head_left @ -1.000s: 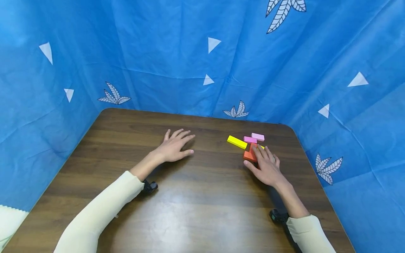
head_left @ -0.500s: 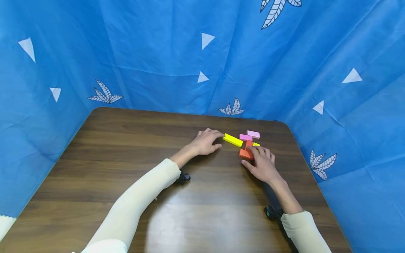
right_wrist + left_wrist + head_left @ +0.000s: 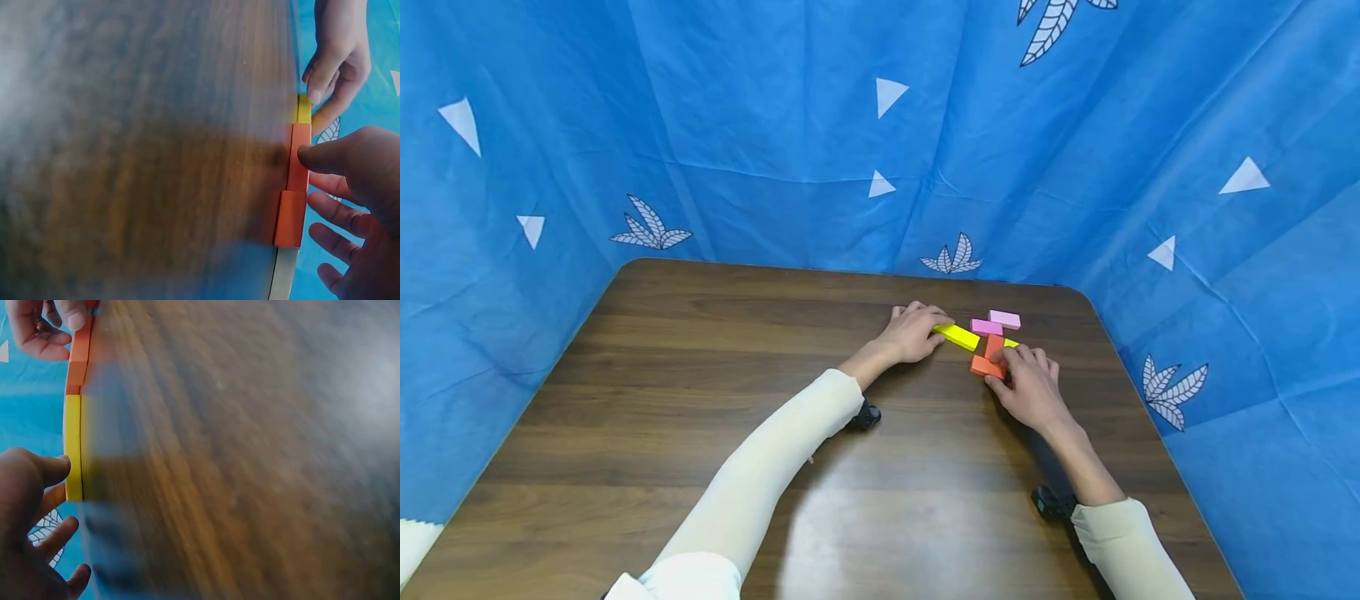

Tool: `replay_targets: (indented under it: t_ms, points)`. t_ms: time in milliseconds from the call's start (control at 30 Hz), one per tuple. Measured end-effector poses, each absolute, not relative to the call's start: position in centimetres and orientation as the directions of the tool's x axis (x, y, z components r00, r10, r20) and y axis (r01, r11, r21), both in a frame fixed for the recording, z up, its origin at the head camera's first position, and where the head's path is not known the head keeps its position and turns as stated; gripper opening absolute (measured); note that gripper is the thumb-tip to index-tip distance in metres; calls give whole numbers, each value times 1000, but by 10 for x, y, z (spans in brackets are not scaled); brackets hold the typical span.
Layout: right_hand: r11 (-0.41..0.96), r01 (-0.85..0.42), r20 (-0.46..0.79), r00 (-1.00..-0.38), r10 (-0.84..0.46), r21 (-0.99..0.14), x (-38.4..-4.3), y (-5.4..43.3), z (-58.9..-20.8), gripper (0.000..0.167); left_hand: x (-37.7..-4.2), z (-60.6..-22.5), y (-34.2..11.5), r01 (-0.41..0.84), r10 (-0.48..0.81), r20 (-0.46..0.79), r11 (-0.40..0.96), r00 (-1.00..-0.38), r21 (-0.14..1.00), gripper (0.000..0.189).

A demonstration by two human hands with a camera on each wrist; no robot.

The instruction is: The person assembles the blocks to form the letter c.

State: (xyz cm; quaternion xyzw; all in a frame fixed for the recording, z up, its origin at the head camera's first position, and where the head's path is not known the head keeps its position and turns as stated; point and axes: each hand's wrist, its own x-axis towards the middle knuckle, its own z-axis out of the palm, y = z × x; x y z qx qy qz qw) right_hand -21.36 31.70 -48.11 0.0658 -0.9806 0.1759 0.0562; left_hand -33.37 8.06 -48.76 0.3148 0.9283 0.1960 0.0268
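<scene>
On the table's right half, my left hand (image 3: 912,333) pinches the left end of a long yellow block (image 3: 958,337). In the left wrist view, its thumb lies on the yellow block (image 3: 73,444) and the forefinger goes behind it. My right hand (image 3: 1033,387) pinches the nearer orange block (image 3: 986,366) with thumb and forefinger. From the right wrist, that thumb presses the face of an orange block (image 3: 300,147); the other fingers are spread. A red-orange block (image 3: 994,345) lies just behind the nearer one. Part of a second yellow block (image 3: 1011,342) shows past the right fingers.
A pink block (image 3: 986,327) and a paler pink block (image 3: 1004,319) lie behind the others. The brown wooden table (image 3: 700,375) ends at a blue curtain (image 3: 775,125) at the back and sides.
My left hand has moved right from the table's middle, first spread, now pinching the yellow block. My right hand stayed near the orange blocks, and its thumb and forefinger have closed on one.
</scene>
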Motion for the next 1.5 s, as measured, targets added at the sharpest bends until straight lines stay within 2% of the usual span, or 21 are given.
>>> replay_targets:
  t_ms: [733,1167,1500]
  points:
    - [938,-103,116,-991,-68,-332,-220,315,-478,44,-336,-489,76,521,532,68,783,-844,341,38]
    - [936,-126,117,-989,-92,-328,-223,318,-481,38,-330,-489,50,515,519,88,786,-850,343,35]
    - [916,-154,141,-984,-109,-372,-230,313,-481,36,-318,-487,25,485,473,126,799,-872,354,30]
